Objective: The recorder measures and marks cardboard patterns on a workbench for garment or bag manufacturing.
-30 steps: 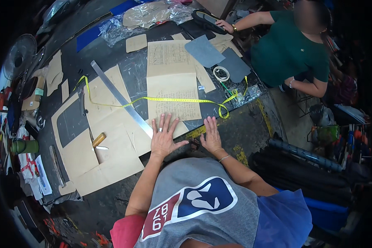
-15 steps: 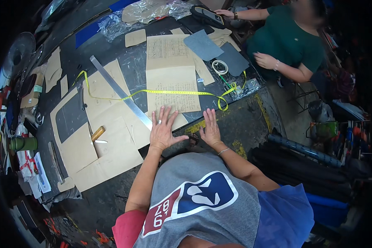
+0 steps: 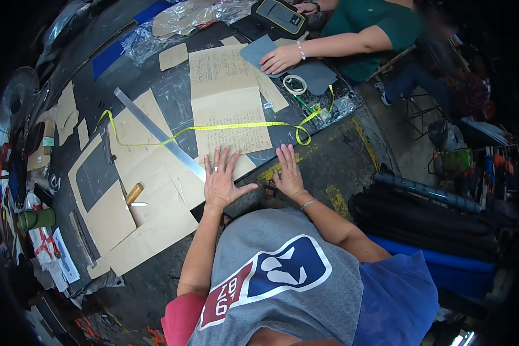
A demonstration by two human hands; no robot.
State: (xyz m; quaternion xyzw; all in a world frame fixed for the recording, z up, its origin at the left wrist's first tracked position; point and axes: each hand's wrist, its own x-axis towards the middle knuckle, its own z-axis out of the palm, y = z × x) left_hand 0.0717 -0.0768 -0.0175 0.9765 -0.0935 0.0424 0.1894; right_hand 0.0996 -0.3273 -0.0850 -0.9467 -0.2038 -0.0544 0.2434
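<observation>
My left hand (image 3: 222, 179) lies flat with fingers spread at the table's near edge, its fingertips over the bottom of a brown paper sheet (image 3: 222, 95) with handwriting. Beside it, my right hand (image 3: 288, 173) has its fingers stretched out and rests at the edge, holding nothing. A metal ruler (image 3: 155, 130) slants across brown card pieces, its near end by my left hand. The yellow tape measure (image 3: 213, 126) runs across the sheet and curls at its right end. A knife with a wooden handle (image 3: 134, 194) lies on the card pattern (image 3: 155, 230) to the left.
A co-worker in a green top (image 3: 363, 34) stands across at the far right, one hand (image 3: 279, 59) on a grey piece (image 3: 259, 51). Near it lie a black case (image 3: 279, 16), a tape roll (image 3: 294, 85) and a darker grey piece (image 3: 317, 78). Crumpled clear plastic (image 3: 141, 43) lies far back.
The co-worker has leaned in and put a hand on the grey piece. My view has shifted slightly; my hands keep nearly the same pose.
</observation>
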